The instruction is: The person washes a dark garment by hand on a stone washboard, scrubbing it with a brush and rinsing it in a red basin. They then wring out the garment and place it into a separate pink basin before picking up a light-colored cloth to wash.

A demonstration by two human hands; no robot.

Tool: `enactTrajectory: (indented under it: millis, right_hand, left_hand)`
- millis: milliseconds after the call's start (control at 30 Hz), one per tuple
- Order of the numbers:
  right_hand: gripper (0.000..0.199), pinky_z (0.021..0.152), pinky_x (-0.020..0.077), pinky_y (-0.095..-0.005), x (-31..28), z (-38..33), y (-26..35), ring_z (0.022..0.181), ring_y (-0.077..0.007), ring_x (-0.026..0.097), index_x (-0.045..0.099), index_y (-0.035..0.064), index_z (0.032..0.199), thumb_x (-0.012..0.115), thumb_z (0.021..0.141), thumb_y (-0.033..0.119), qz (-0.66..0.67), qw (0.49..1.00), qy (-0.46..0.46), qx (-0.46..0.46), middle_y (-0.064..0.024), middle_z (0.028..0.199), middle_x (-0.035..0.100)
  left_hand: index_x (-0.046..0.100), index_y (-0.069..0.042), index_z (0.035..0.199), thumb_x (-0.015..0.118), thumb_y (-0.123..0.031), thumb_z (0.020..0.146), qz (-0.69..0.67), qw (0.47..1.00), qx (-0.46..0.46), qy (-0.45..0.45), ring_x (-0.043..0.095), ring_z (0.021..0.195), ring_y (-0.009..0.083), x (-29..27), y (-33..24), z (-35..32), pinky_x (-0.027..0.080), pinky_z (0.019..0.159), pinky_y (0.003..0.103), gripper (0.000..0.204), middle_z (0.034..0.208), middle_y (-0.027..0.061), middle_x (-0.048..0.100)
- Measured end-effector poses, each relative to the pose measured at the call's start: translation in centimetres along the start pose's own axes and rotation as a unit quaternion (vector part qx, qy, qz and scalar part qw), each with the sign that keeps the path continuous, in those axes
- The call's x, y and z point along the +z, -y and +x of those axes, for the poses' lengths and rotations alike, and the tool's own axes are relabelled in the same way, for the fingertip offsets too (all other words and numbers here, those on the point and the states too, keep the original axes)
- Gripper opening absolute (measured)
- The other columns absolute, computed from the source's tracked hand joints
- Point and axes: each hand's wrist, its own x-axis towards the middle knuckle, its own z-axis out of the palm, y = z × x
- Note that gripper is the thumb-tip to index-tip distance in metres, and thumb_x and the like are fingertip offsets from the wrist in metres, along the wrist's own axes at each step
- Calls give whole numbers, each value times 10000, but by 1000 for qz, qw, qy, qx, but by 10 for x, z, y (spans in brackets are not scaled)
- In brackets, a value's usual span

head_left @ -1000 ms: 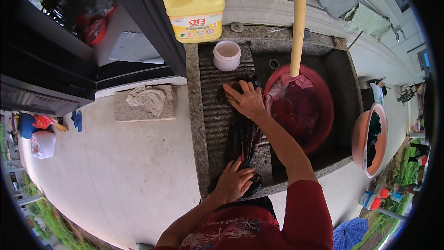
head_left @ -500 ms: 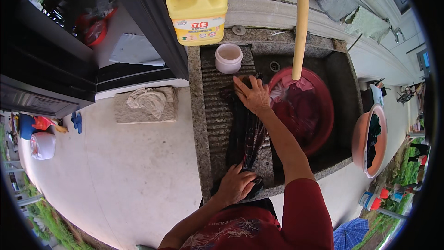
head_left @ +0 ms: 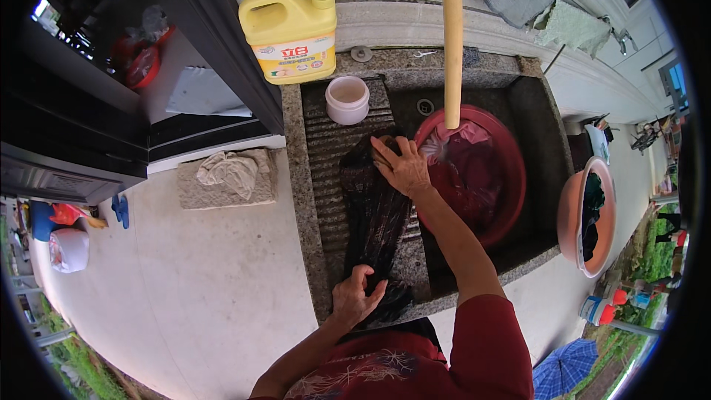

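Note:
A wet black garment (head_left: pixel 378 215) lies stretched lengthwise over the ribbed stone washboard (head_left: pixel 324 211) of the sink. At its far end my right hand (head_left: pixel 404 168) grips the bunched fabric, fingers bent over it. My left hand (head_left: pixel 355 300) holds the near end by the front edge, its fingers curled and thumb raised; the fingertips are partly hidden in the folds. Just beyond my right hand stands a pale pink open jar (head_left: pixel 347 101). In the basin to the right, a red tub (head_left: pixel 516 204) holds water and pink and dark red cloth (head_left: pixel 474 178).
A wooden-coloured pole (head_left: pixel 452 44) comes down over the tub. On the sink's back left corner stands a yellow pump jug (head_left: pixel 289 33). A pink basin (head_left: pixel 570 222) with dark clothes is at the right. A rag (head_left: pixel 228 170) rests on a stone block by the doorway.
The black garment, twisted narrow before, is now spread wider and flatter on the washboard. My left hand has turned, its thumb now up. The whole view has shifted slightly.

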Motion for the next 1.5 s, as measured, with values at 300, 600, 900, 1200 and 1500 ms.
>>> enactTrajectory:
  millis: [300, 600, 900, 1200, 1500]
  right_hand:
    - [575, 682, 423, -354, -43, -63, 81, 875, -223, 515, 480, 400, 1307, 686, 771, 406, 124, 953, 172, -217, -62, 1043, 448]
    - [524, 696, 478, -476, 21, 52, -13, 950, -296, 524, 517, 352, 1284, 664, 780, 354, 21, 986, 80, 146, -89, 1038, 488]
    - [525, 645, 427, -401, -35, -50, 70, 841, -258, 511, 520, 359, 1286, 672, 784, 337, 112, 971, 115, -179, -74, 1009, 477]
    - [544, 760, 464, -470, 5, 27, -21, 905, -341, 527, 528, 307, 1295, 685, 775, 287, 208, 968, -86, 113, -134, 1040, 501]
    - [588, 630, 413, -385, -11, -20, 12, 850, -232, 508, 467, 349, 1328, 672, 777, 364, 61, 988, 27, -140, -63, 1012, 477]
  left_hand:
    - [609, -139, 870, 625, -273, 817, 119, 987, 60, 94, 615, 515, 295, -20, -8, -3, 500, 459, 416, 145, 583, 91, 608]
    - [549, -110, 673, 654, -292, 791, 150, 981, 14, 121, 606, 531, 294, -22, -17, 4, 469, 444, 406, 241, 571, 84, 579]
    - [572, -64, 681, 695, -235, 788, 101, 994, -24, 36, 564, 523, 302, -21, -7, -3, 426, 442, 415, 236, 606, 78, 555]
    - [545, -16, 781, 528, -175, 938, -287, 908, -246, -182, 398, 668, 80, -13, -9, -13, 342, 609, 247, 224, 717, -15, 454]
    - [460, -59, 662, 587, -171, 896, -362, 858, -335, -145, 315, 594, 53, -8, -14, -15, 272, 522, 242, 289, 610, -51, 342]
